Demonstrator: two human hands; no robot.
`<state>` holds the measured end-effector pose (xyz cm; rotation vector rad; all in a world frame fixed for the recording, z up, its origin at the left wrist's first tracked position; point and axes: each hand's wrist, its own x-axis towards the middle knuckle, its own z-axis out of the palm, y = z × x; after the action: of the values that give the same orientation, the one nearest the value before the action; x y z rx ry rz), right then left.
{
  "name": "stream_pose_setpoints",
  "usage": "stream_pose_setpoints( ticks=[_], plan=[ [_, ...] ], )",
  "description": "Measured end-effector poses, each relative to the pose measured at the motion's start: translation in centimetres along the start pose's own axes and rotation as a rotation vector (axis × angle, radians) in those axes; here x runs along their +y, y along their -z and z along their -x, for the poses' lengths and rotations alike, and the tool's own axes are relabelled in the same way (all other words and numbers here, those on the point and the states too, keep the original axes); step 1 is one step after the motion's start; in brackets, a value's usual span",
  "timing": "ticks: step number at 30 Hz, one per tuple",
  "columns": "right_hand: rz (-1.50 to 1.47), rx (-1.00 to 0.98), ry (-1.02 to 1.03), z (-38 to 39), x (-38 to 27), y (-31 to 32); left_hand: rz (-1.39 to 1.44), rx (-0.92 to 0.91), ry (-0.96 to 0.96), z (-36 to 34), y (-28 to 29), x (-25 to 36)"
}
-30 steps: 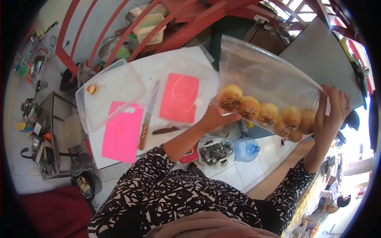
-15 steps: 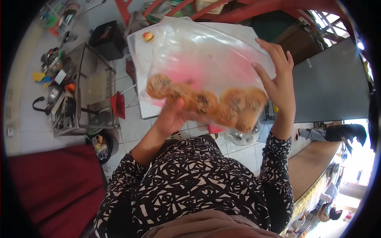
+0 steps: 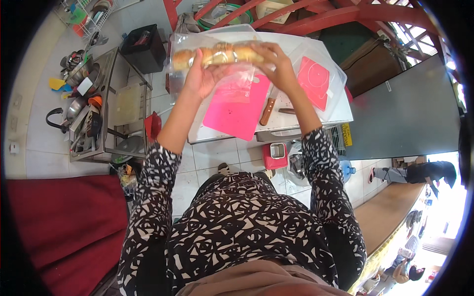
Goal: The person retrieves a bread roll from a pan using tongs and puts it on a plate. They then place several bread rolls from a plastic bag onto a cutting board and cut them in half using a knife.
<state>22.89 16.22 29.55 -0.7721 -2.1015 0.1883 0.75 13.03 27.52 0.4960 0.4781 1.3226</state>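
Note:
A clear plastic bag of bread rolls (image 3: 217,55) is held up over the far part of the white table (image 3: 335,112). The golden rolls lie in a row inside it. My left hand (image 3: 201,81) supports the bag from below, its thumb up against the near side of the rolls. At the bag's right end, my right hand (image 3: 277,65) grips with bent fingers. Beneath and nearer to me lies a pink cutting board (image 3: 229,121). A wooden-handled knife (image 3: 267,111) rests beside its right edge. Another dark, slim utensil (image 3: 286,111) is partly covered by my right forearm.
Right of my arm, a pink sheet (image 3: 314,81) lies with clear plastic on the table. A red container (image 3: 275,156) stands on the floor below. To the left are a metal rack (image 3: 106,113) and a black bin (image 3: 143,47). A grey panel (image 3: 400,108) borders the right.
The bag has moved away from me and left, turning so the rolls face edge-on in a row. My right hand, open before, now grips its end. The pink board and knife have come into sight.

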Motion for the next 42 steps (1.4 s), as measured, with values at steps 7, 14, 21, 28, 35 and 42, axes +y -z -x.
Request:
stream_pose_setpoints(
  ticks=[7,14,21,28,35,42],
  plan=[
    [0.117,0.179,0.236,-8.2,1.3,4.0,-0.446,-0.089,0.144,-4.8,-4.8,6.0],
    [0.435,0.065,0.256,-11.4,2.9,5.1,-0.388,-0.043,0.347,-11.4,-2.7,10.8],
    [0.675,0.121,0.260,-11.3,4.3,4.0,-0.229,-0.098,0.259,-13.9,-1.7,10.5],
    [0.763,0.095,0.087,-14.3,3.5,6.2,-0.398,-0.190,0.102,-12.9,-7.2,11.8],
    [0.706,0.326,0.223,-17.2,2.2,9.2,-0.339,-0.204,-0.059,-11.8,-12.0,12.9],
    [0.677,0.430,0.271,-17.1,-1.5,12.3,-0.380,-0.368,-0.049,-9.6,-15.6,14.6]
  ],
)
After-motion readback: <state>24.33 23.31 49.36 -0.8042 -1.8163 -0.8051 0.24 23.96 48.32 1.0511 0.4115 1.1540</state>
